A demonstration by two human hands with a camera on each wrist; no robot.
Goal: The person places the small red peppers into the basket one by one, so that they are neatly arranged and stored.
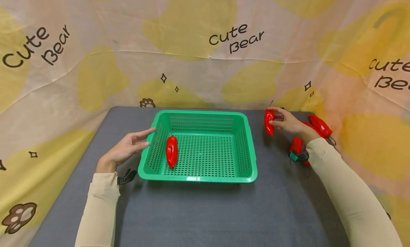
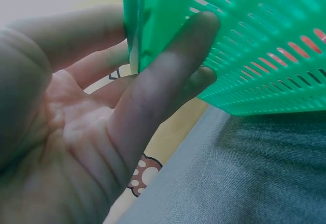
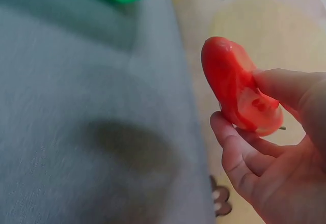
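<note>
One red pepper (image 1: 267,125), at two o'clock from the green basket (image 1: 224,179), is pinched by the right hand (image 1: 289,125). The left hand (image 1: 127,148), fingers (image 2: 165,71) straight and parted, touches the basket near ten o'clock.

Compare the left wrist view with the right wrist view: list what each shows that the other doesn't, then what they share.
Only the left wrist view: the left hand against the green basket, with patches of red visible through slots in its wall.

Only the right wrist view: the right hand pinching a red pepper.

Both: part of that basket, gray tabletop and light cloth with a brown paw print.
</note>
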